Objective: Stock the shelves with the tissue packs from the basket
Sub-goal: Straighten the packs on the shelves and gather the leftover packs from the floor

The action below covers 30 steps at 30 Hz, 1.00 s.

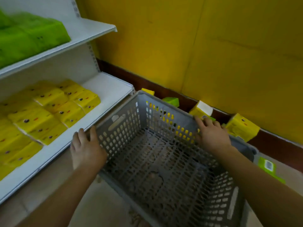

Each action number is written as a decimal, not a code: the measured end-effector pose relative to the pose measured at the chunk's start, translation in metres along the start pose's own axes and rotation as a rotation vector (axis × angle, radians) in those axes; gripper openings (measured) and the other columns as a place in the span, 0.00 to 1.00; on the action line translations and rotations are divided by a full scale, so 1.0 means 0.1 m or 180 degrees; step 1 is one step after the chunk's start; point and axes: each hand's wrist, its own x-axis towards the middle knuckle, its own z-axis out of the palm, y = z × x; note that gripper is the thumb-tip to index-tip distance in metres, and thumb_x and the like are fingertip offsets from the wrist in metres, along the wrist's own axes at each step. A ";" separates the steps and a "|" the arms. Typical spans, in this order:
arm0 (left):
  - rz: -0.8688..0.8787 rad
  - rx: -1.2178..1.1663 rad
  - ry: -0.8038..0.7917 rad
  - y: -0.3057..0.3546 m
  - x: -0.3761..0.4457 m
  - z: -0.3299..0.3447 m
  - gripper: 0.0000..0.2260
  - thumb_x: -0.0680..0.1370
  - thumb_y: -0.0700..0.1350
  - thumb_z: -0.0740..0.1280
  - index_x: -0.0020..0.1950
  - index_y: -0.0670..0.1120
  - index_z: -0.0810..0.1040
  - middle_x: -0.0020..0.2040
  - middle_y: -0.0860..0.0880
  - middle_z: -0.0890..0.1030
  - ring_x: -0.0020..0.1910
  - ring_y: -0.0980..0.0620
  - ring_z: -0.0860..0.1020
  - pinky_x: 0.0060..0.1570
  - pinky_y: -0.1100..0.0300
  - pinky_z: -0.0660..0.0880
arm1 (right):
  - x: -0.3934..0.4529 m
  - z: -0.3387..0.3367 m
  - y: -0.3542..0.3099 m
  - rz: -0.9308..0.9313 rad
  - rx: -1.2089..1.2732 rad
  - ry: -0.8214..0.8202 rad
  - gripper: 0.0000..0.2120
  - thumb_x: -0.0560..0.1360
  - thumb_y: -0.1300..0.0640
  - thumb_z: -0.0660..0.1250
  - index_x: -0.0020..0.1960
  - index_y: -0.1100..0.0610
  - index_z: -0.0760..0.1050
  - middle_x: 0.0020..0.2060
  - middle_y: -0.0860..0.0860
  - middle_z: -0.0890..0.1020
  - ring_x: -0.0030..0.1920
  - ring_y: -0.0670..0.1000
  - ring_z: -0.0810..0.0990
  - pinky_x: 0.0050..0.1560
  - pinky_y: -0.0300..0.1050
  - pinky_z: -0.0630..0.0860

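Observation:
A grey perforated plastic basket [124, 128] stands tilted on the floor, with nothing inside it. My left hand [86, 148] grips its left rim, thumb over the edge. My right hand [211, 135] lies over the far right rim, fingers curled on it. Several yellow tissue packs [65, 108] lie in rows on the lower white shelf [113, 89]. Green tissue packs [32, 36] sit on the upper shelf [91, 28]. More packs lie on the floor behind the basket: yellow ones [242, 128] [201, 110] and a green one [171, 101].
A yellow wall [213, 46] with a dark brown skirting [124, 76] runs behind the basket. A green pack [267, 166] lies on the floor right of the basket. The lower shelf's right end is bare white board.

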 end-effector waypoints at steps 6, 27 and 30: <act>-0.1445 -0.1853 0.0053 0.27 -0.99 0.08 0.23 0.78 0.45 0.63 0.71 0.45 0.59 0.59 0.35 0.77 0.55 0.34 0.78 0.53 0.41 0.77 | 0.20 -0.18 -0.05 -0.0435 0.0015 -0.0112 0.33 0.80 0.59 0.58 0.79 0.47 0.44 0.63 0.61 0.70 0.60 0.66 0.74 0.44 0.58 0.78; -0.2779 -0.1010 -0.0128 -2.05 -3.12 -0.36 0.32 0.77 0.46 0.63 0.78 0.45 0.54 0.78 0.45 0.55 0.73 0.39 0.64 0.69 0.44 0.68 | -1.75 -0.10 -2.51 -0.2511 0.0967 0.0244 0.28 0.80 0.55 0.57 0.79 0.55 0.56 0.48 0.55 0.79 0.31 0.47 0.71 0.24 0.38 0.61; -0.2940 -0.0823 -0.0241 -2.13 -3.51 -0.43 0.31 0.77 0.53 0.61 0.78 0.49 0.56 0.80 0.47 0.52 0.78 0.40 0.50 0.75 0.41 0.58 | -2.09 -0.02 -2.85 -0.2574 0.1234 0.0091 0.25 0.80 0.54 0.56 0.77 0.55 0.61 0.60 0.56 0.75 0.39 0.51 0.77 0.34 0.43 0.76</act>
